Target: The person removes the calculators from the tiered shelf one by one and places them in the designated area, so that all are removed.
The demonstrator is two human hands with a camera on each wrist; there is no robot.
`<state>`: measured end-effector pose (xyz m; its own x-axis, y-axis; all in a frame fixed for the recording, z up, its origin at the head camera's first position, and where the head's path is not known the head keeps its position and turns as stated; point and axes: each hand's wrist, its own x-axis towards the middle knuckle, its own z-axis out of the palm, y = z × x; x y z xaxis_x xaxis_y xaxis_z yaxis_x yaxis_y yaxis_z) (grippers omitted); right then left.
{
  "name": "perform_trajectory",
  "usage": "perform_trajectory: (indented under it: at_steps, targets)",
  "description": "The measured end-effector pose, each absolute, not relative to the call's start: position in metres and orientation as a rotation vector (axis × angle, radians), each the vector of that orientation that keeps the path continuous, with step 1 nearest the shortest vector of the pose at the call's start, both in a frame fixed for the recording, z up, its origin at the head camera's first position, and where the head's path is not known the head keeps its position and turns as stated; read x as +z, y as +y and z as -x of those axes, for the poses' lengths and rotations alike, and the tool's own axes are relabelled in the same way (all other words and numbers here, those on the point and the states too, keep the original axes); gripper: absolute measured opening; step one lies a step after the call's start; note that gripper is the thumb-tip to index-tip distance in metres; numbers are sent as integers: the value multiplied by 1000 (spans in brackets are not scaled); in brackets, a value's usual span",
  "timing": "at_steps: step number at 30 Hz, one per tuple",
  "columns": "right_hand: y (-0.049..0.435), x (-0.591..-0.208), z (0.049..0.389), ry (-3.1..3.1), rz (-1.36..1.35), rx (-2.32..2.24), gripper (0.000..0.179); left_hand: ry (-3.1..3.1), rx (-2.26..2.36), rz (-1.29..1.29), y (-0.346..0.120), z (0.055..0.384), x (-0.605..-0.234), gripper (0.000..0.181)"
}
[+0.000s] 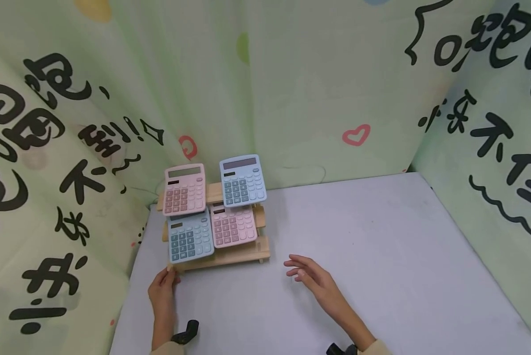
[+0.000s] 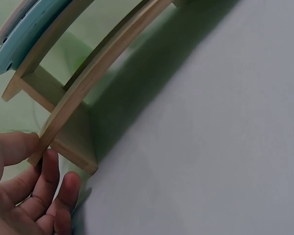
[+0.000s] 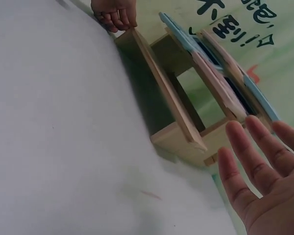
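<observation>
"What is your left hand (image 1: 162,291) doing?"

"It pinches the near left end of a tiered, pale wooden rack (image 1: 223,256): my thumb is on one side of the front slat, my index finger on the other. The rack stands toward the back left corner of a table with a smooth white top (image 1: 358,236)."

"And your right hand (image 1: 316,283)?"

"It is well apart from the left, raised to the right of the rack and near its right front corner. The fingers are spread and slightly bent, holding nothing."

"What does the rack carry?"

"Four rectangular plastic calculators, propped face-up at a slant in two rows. On top, a pink calculator with a grey display (image 1: 185,192) is at the left and a light blue calculator with a dark display (image 1: 243,182) at the right. Below, the colours swap: a second light blue calculator (image 1: 191,239) left, a second pink calculator (image 1: 233,227) right. The upper pair partly hides the tops of the lower pair."

"And around you?"

"Pale green curtains (image 1: 300,98) with large black lettering (image 1: 82,182). My cuffs are beige (image 1: 373,347)."
</observation>
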<state>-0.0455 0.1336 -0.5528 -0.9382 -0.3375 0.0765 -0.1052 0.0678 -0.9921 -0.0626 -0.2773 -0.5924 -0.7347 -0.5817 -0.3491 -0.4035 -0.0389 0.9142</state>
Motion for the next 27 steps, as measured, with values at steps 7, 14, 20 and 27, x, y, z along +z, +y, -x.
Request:
perform_trajectory:
  at_steps: [7,14,20,27]
  targets:
    - [124,-555,56,2078,387,-1994,37,-2070,-1880,-1124,-275,67,-590,55]
    - [120,-558,64,1979,361,-2082,38,-2126,-1921,-1158,-282,68,-586,56]
    - [113,-556,69,1936,378,-2090,38,-2175,-1965,-1098,-289,68,-581,57]
    - [106,-556,78,1903,404,-2090,39,-2153,-2052,-1042,-296,73,-580,56]
